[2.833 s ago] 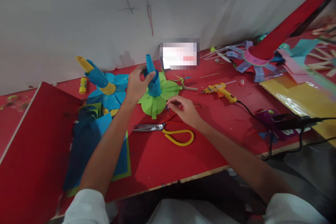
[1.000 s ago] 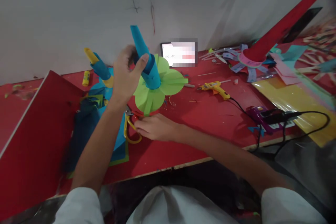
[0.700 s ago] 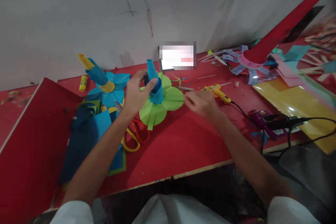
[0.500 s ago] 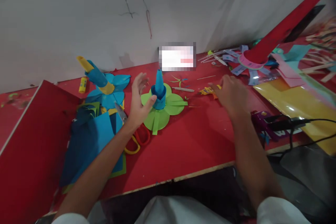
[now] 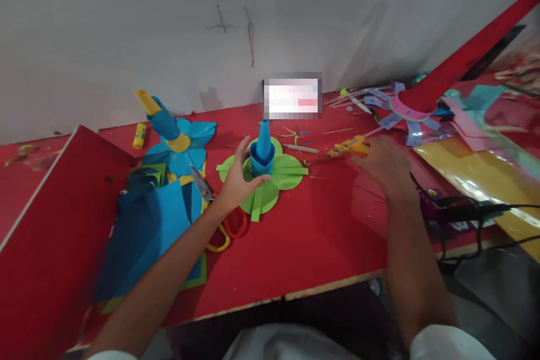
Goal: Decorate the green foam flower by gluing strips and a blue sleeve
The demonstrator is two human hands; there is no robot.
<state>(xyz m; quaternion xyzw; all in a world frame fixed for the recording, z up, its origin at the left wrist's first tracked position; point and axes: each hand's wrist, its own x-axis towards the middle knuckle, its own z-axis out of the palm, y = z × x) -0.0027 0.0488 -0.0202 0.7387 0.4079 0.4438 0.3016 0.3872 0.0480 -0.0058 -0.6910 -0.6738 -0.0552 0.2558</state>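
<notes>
A green paper flower [image 5: 291, 179] lies flat on the red table, with a blue paper cup and a thin blue paper cone [image 5: 264, 140] standing upright at its centre. My left hand [image 5: 238, 184] curves around the cup's left side, thumb in front of its base and fingers apart. Whether it touches the cup I cannot tell. My right hand [image 5: 385, 164] is closed on the rear end of a yellow-and-orange tool with a pointed tip [image 5: 350, 147], which points left. Under my left forearm lie scissors [image 5: 237, 222] with red and yellow handles.
At the left stand a blue paper flower [image 5: 189, 160] with a yellow-tipped stem, a glue stick [image 5: 139, 136], blue paper sheets [image 5: 156, 236] and a red board [image 5: 59, 225]. A white stick [image 5: 301, 148] and scraps lie behind. At right are a red cone [image 5: 455, 62] and black cables [image 5: 476, 205].
My left hand has come closer around the blue cup. The fingers of my right hand have closed on the yellow-and-orange tool, more of which now shows. The view has shifted slightly.
</notes>
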